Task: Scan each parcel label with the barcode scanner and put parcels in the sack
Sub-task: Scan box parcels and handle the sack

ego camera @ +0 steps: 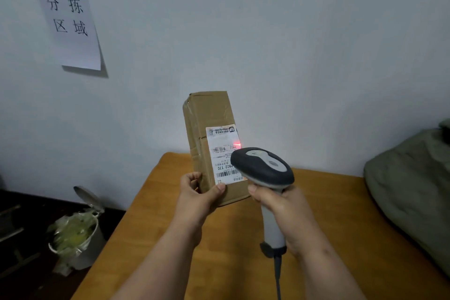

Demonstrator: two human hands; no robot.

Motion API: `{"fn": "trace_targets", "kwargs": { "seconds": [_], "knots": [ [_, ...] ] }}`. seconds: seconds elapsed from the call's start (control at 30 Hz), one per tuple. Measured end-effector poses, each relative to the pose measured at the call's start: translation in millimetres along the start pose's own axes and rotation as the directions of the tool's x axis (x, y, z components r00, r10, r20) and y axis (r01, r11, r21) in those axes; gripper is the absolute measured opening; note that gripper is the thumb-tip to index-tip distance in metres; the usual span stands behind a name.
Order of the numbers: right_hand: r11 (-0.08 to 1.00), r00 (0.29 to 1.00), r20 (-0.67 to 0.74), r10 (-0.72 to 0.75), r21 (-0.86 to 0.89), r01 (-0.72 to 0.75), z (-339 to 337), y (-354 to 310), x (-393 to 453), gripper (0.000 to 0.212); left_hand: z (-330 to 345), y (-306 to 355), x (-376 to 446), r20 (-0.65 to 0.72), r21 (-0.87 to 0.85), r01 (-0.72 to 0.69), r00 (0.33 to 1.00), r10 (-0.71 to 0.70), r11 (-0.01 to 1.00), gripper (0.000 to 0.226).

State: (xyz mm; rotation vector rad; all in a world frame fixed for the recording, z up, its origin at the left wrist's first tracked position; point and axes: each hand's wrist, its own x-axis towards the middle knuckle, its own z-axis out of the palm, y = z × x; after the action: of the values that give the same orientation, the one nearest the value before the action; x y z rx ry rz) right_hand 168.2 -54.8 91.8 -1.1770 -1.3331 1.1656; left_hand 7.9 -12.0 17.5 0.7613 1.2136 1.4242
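A tall brown cardboard parcel (209, 124) is held upright above the wooden table. My left hand (197, 192) grips its lower end, thumb on the front face. A white shipping label (224, 153) with barcodes covers the lower front of the parcel. My right hand (280, 204) grips the grey handle of a barcode scanner (263, 168), whose dark head points at the label and hides its lower right part. A red scan light glows on the label's right edge. A grey-green sack (409, 185) lies on the table at the right.
The wooden table (155, 226) has its left edge running diagonally. On the dark floor to the left stands a metal pedal bin (78, 234) with its lid up and a bag inside. A paper sign (68, 24) hangs on the white wall. The scanner's cable (277, 277) trails down.
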Motion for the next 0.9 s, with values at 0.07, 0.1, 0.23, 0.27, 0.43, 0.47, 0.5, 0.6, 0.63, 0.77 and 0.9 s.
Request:
{"fn": "trace_targets", "kwargs": {
  "seconds": [0.07,0.1,0.23,0.27,0.43,0.47,0.5,0.6,0.63,0.77,0.9],
  "knots": [
    [1.000,1.000,-0.001,-0.006,-0.011,0.006,4.0,-2.6,-4.1,0.042,-3.3,1.8,-2.6,0.003,0.001,-0.009,1.000,0.009,1.000,0.053],
    [1.000,1.000,-0.001,-0.005,-0.012,0.005,5.5,-3.1,-5.9,0.040,-4.5,2.9,-4.1,0.006,0.000,-0.013,1.000,0.013,1.000,0.054],
    [1.000,1.000,-0.003,-0.014,-0.014,0.014,11.1,-7.8,-12.6,0.038,-9.9,6.0,-7.8,0.024,-0.002,-0.016,1.000,0.016,1.000,0.054],
    [1.000,1.000,-0.003,-0.021,-0.022,0.021,12.4,-9.5,-13.5,0.043,-10.7,6.7,-8.1,0.026,-0.005,-0.016,1.000,0.017,1.000,0.054],
    [0.999,0.999,-0.013,-0.033,-0.039,0.032,16.9,-12.8,-17.7,0.048,-12.6,10.2,-11.4,0.038,-0.008,-0.023,0.999,0.024,1.000,0.051],
    [0.999,0.999,-0.015,-0.030,-0.040,0.029,17.6,-13.1,-19.0,0.047,-13.2,10.0,-12.0,0.040,-0.007,-0.021,0.999,0.021,1.000,0.052],
    [0.999,1.000,-0.015,-0.027,-0.035,0.027,18.1,-13.1,-19.8,0.046,-13.6,9.6,-12.8,0.041,-0.009,-0.019,0.999,0.019,1.000,0.052],
    [0.999,1.000,-0.013,-0.023,-0.023,0.022,19.3,-14.2,-23.9,0.042,-14.4,8.7,-16.0,0.042,-0.017,-0.021,0.999,0.021,1.000,0.053],
    [1.000,1.000,-0.015,-0.022,-0.018,0.022,19.3,-14.2,-25.0,0.037,-14.7,8.4,-17.0,0.045,-0.015,-0.019,0.999,0.020,1.000,0.053],
    [1.000,1.000,-0.021,-0.015,-0.013,0.015,19.1,-14.1,-28.8,0.029,-15.0,7.5,-20.2,0.058,0.001,-0.017,0.998,0.017,1.000,0.052],
    [0.999,0.999,-0.031,-0.009,-0.042,0.008,17.9,-9.8,-31.9,0.034,-14.9,6.6,-22.8,0.069,0.017,-0.012,0.998,0.011,1.000,0.051]
  ]
}}
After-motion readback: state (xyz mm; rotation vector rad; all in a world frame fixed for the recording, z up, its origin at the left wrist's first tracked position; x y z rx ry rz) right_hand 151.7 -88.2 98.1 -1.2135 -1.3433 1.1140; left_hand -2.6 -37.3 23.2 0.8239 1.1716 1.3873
